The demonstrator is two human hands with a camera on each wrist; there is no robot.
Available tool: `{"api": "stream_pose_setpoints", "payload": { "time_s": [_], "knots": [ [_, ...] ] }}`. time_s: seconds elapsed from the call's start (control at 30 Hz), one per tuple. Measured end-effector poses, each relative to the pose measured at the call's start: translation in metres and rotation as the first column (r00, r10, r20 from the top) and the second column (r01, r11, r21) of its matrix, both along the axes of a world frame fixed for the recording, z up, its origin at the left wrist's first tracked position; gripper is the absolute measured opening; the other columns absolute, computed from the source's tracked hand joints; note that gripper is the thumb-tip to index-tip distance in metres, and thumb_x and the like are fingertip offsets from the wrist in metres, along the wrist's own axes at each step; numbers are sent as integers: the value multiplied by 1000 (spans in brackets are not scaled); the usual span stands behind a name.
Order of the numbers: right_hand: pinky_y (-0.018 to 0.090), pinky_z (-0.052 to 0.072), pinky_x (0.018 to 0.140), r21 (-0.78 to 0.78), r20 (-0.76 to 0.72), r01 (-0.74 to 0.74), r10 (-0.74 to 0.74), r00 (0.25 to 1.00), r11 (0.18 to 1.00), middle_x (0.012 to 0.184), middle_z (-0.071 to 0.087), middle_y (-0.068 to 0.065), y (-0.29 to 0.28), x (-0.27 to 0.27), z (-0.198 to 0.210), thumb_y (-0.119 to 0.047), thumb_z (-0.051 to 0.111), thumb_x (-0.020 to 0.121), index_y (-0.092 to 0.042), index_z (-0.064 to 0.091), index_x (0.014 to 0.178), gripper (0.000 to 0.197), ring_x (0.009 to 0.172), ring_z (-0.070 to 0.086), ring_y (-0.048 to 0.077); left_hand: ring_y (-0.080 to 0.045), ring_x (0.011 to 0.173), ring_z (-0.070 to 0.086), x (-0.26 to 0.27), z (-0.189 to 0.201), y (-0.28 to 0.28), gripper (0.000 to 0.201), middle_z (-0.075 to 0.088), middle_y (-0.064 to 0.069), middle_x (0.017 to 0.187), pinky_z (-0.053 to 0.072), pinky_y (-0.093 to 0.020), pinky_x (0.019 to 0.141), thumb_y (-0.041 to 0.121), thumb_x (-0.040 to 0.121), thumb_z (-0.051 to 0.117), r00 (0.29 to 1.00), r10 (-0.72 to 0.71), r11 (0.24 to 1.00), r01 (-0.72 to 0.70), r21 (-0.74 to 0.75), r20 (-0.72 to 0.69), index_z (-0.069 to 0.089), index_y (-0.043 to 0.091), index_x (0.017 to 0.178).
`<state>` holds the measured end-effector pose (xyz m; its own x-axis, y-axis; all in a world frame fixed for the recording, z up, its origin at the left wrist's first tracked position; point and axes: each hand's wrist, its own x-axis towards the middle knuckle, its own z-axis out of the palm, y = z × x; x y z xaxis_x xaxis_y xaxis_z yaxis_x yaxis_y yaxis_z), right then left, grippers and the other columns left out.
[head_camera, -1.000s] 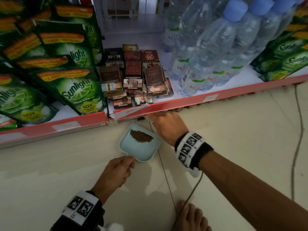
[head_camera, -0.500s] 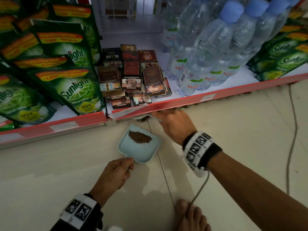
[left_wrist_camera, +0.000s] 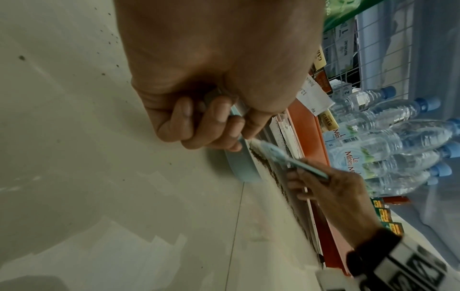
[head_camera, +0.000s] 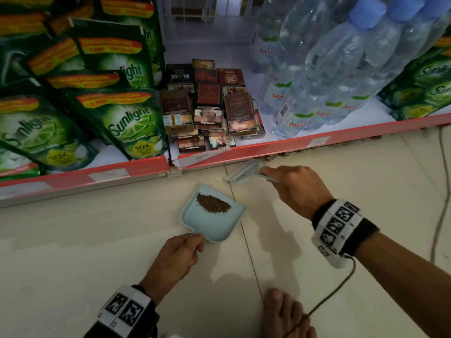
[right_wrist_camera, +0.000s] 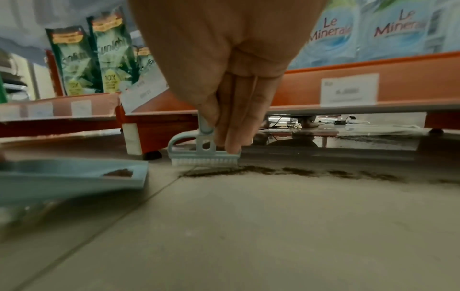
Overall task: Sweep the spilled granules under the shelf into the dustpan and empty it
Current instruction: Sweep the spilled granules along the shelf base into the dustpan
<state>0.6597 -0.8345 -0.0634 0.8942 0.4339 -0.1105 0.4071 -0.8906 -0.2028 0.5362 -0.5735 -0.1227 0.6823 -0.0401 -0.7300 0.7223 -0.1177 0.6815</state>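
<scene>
Two tools are held: the dustpan [head_camera: 214, 222] handle is pinched in the curled fingers [left_wrist_camera: 219, 114] of the left hand [head_camera: 174, 261], and the brush [right_wrist_camera: 204, 153] is gripped by the right hand [head_camera: 296, 189], fingers pressed together. Some granules [head_camera: 213, 203] are piled in the dustpan (flat on the floor [head_camera: 341, 289]); a line of spilled granules [right_wrist_camera: 323, 172] lies along the shelf [head_camera: 305, 142] edge, touched by the bristles.

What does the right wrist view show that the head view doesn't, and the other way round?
Only the right wrist view shows the gap under the shelf, the white bristles of the brush touching the floor, and the line of granules running along the shelf edge to the right.

Only the head view shows the left hand gripping the dustpan handle, the full pile in the pan, a bare foot, and the cigarette packs.

Both show the right hand holding the brush, the dustpan, water bottles and green pouches.
</scene>
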Motion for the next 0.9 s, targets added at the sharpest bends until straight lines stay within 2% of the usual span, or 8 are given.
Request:
{"api": "stream_pose_setpoints", "payload": {
  "time_s": [0.17, 0.27, 0.33, 0.47, 0.57, 0.67, 0.77, 0.9],
  "knots": [
    [44, 56, 86, 187, 52, -104, 96, 994, 977, 123, 68, 13, 57, 14, -18, -8, 54, 94, -24, 61, 132, 42, 105, 67, 33, -6, 33, 27, -5, 1, -2, 36, 38, 6, 43, 21, -16, 35, 32, 99, 50, 1000, -16, 1000, 16, -11, -11, 57, 8, 73],
    [42, 53, 94, 106, 12, -153, 152, 988, 983, 139, 58, 9, 78, 19, -26, -8, 45, 95, -31, 52, 140, 51, 120, 59, 31, -6, 33, 28, -11, 2, -1, 37, 39, 5, 43, 21, -16, 34, 32, 98, 51, 1000, -6, 1000, 6, -13, -23, 58, 8, 72],
    [39, 53, 92, 37, -5, -183, 183, 983, 982, 137, 59, 9, 70, 21, -25, -9, 42, 96, -34, 50, 141, 52, 116, 61, 30, -7, 33, 27, -16, 2, 1, 36, 38, 4, 43, 21, -15, 35, 31, 98, 51, 1000, 7, 1000, -7, -14, -31, 58, 7, 73],
    [40, 54, 74, -96, -29, -167, 165, 986, 981, 113, 71, 8, 21, 15, -10, -10, 49, 94, -32, 59, 133, 46, 90, 68, 33, -7, 34, 26, -24, 5, 7, 35, 37, 4, 44, 21, -16, 35, 30, 99, 50, 999, 32, 999, -32, -24, -29, 57, 6, 74],
    [44, 55, 69, 6, -7, -142, 142, 990, 990, 103, 73, 7, -5, 14, 3, -13, 57, 92, -28, 66, 123, 35, 85, 68, 37, -7, 35, 26, -28, 8, 10, 34, 36, 3, 45, 21, -16, 37, 29, 99, 49, 999, 40, 999, -41, -29, -20, 57, 6, 75],
    [44, 55, 83, 160, 62, -182, 174, 983, 970, 116, 72, 6, 13, 15, 1, -14, 60, 93, -26, 70, 120, 31, 101, 68, 33, -8, 36, 26, -28, 10, 12, 35, 36, 3, 45, 20, -16, 37, 29, 99, 50, 999, 38, 999, -39, -23, -25, 57, 6, 75],
    [41, 49, 100, 256, 53, -213, 206, 977, 943, 134, 62, 3, 56, 16, -11, -10, 52, 96, -28, 64, 129, 39, 121, 60, 27, -8, 35, 25, -29, 10, 12, 34, 35, 2, 45, 19, -15, 37, 28, 99, 50, 998, 45, 999, -45, -23, -33, 57, 5, 75],
    [39, 51, 95, 146, -69, -213, 224, 972, 966, 135, 62, 3, 74, 19, -20, -9, 47, 96, -28, 60, 133, 44, 117, 62, 25, -8, 34, 25, -35, 8, 13, 35, 35, 2, 45, 19, -16, 36, 28, 100, 49, 998, 41, 999, -42, -18, -43, 56, 5, 74]
  ]
}}
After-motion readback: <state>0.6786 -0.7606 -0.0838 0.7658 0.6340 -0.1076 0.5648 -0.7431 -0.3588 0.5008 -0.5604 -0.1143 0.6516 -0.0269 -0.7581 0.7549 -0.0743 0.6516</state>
